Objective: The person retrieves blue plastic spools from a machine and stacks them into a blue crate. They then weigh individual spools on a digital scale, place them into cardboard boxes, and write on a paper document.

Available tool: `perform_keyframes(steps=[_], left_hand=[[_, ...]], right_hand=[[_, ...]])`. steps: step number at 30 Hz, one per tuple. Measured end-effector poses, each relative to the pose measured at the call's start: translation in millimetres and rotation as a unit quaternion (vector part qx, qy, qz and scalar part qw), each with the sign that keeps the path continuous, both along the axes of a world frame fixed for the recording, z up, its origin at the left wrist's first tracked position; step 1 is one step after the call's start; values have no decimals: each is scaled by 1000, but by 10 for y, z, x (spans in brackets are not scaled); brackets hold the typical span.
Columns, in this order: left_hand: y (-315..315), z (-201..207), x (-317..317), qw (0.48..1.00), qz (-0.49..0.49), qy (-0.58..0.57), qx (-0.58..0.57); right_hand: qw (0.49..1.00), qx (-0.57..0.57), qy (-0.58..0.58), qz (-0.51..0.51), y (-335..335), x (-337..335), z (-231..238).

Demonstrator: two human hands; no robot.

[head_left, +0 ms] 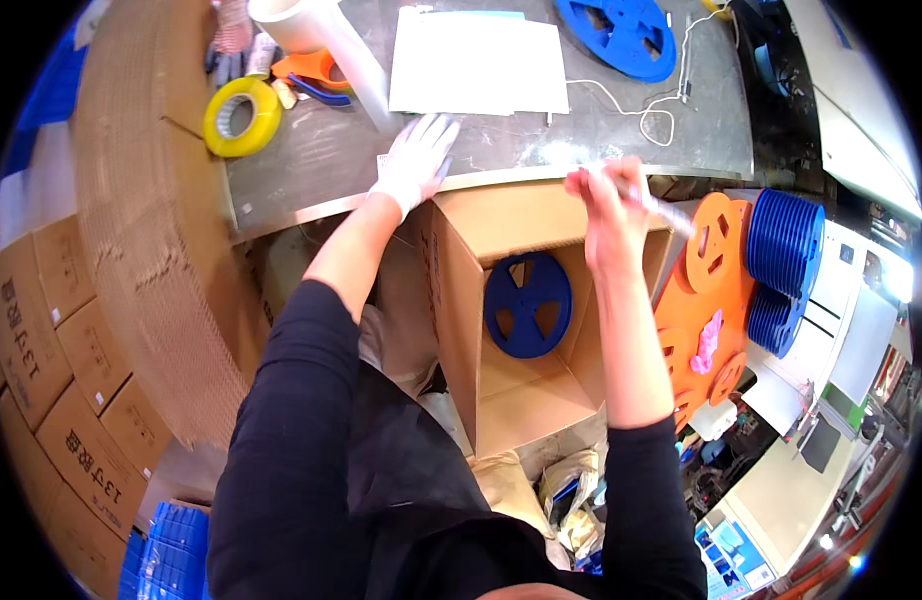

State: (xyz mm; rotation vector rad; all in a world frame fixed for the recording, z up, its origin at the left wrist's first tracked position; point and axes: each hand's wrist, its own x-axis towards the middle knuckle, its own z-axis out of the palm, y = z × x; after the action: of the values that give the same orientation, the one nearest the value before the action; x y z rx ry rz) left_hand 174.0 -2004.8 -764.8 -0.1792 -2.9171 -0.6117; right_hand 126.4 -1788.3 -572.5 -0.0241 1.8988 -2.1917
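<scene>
My left hand (419,160), in a white glove, lies flat with fingers stretched on the near edge of the grey worktable (501,152), just below the white paper sheets (476,62). My right hand (613,205), bare and somewhat blurred, is closed around a slim whitish pen (663,212) over the box's far right corner. Between my forearms stands an open cardboard box (521,415) against the table edge. Inside it rests a blue plastic reel flange (501,312), round with cut-out windows.
Yellow tape (221,118), an orange tape dispenser (321,68) and a white roll (366,70) sit at the table's left. Another blue reel (631,40) and a white cable (646,110) lie far right. Orange reels (716,240) and stacked blue reels (781,240) stand right; cardboard stacks (141,230) left.
</scene>
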Motion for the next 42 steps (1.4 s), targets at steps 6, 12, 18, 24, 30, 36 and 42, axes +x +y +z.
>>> perform_keyframes(steps=[6, 12, 18, 24, 30, 36, 42], left_hand=[[-74, -504, -677, 998, -4, -45, -53], [-87, -542, -729, 998, -10, -55, -4], [-124, -562, -693, 994, -1, -106, 2], [-113, -472, -742, 990, -4, -140, -10], [-131, -488, -754, 990, -9, -137, 14], [-138, -493, -765, 990, -11, -137, 17], [-130, -504, -767, 991, -11, -130, 20]], right_hand=[[993, 93, -32, 63, -977, -1429, -1343], [939, 241, 160, 185, -1423, -1943, -2576], [928, 269, 179, 186, -1554, -1745, -2604], [907, 306, 245, 154, -1538, -1763, -2663], [912, 306, 243, 123, -1519, -1762, -2656], [915, 307, 247, 88, -1499, -1750, -2671], [915, 314, 250, 38, -1483, -1755, -2700]])
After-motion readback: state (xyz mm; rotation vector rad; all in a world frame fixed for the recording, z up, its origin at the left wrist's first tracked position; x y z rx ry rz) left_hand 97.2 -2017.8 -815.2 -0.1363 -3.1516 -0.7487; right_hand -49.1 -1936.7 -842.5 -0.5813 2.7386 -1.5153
